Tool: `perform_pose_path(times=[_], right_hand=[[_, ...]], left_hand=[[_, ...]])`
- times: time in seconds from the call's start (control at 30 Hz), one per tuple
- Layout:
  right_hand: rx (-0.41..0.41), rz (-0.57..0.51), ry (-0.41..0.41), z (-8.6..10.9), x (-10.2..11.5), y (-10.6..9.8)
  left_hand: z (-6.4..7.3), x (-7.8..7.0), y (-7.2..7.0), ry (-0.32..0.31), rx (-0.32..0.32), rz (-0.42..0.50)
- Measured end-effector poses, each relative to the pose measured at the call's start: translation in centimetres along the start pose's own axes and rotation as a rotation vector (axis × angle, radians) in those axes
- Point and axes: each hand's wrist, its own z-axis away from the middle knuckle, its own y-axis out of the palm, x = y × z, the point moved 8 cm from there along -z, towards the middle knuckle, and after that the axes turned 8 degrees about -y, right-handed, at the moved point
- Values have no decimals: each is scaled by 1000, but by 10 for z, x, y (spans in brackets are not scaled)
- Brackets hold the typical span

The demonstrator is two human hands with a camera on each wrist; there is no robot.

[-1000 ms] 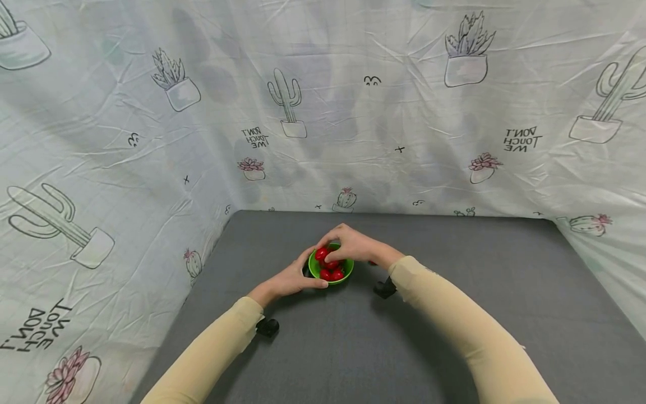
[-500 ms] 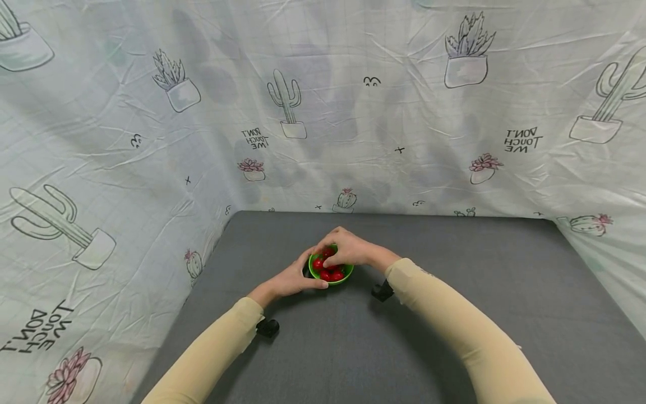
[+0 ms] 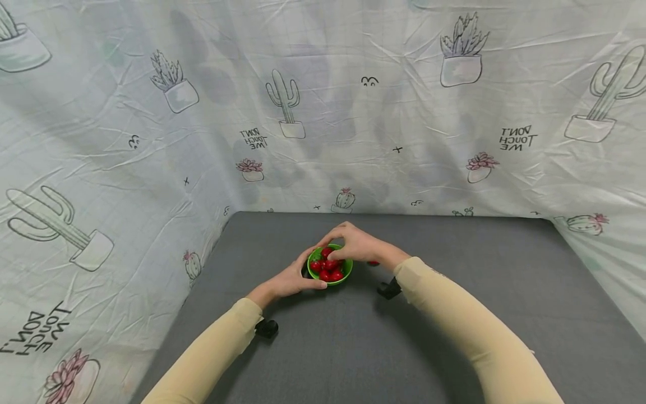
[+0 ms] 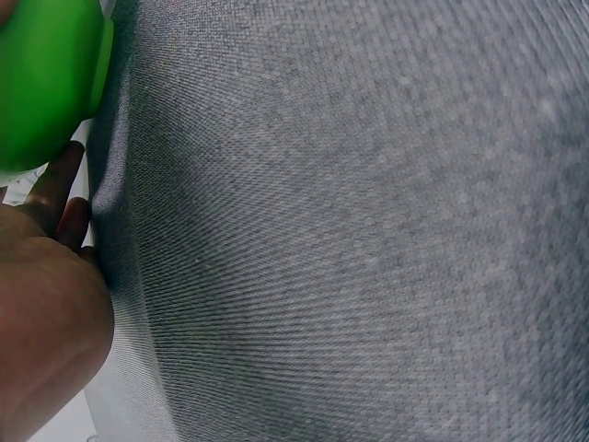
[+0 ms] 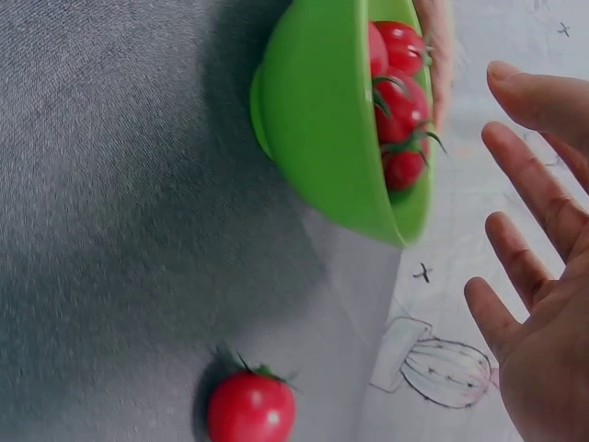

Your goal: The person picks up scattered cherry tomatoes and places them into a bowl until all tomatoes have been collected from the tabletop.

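Note:
A green bowl (image 3: 349, 274) filled with several small red tomatoes (image 3: 336, 275) stands on the grey table. My left hand (image 3: 290, 280) grips its left side, thumb at the near rim and fingers round the far side. In the left wrist view, fingers (image 4: 55, 184) lie beside the bowl's underside. Over the bowl's far right rim is my right hand (image 3: 355, 245). The right wrist view shows that hand (image 5: 543, 239) with fingers spread and nothing between them, apart from the tomatoes. Green stems show on some of the tomatoes (image 5: 401, 106).
One loose tomato (image 3: 373, 263) with a green stem lies on the table right of the bowl, partly behind my right wrist. Behind the grey tabletop (image 3: 323, 348) hangs a white cloth (image 3: 333, 112) printed with cacti.
My right hand went down into the bowl, then rose and shifted right with its fingers off the tomatoes. The tomatoes in the bowl lie differently. My left hand stays on the bowl.

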Motion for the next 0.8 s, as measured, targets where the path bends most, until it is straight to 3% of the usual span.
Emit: perform_pose_path(times=[0.27,0.8], right_hand=[[-66,-4,-35,18,2,-22],[-137,-2,36,59,-23,-56]], left_hand=[[3,-1,3,-7,-23,-9],[4,-2,2,9,-31,-18]])
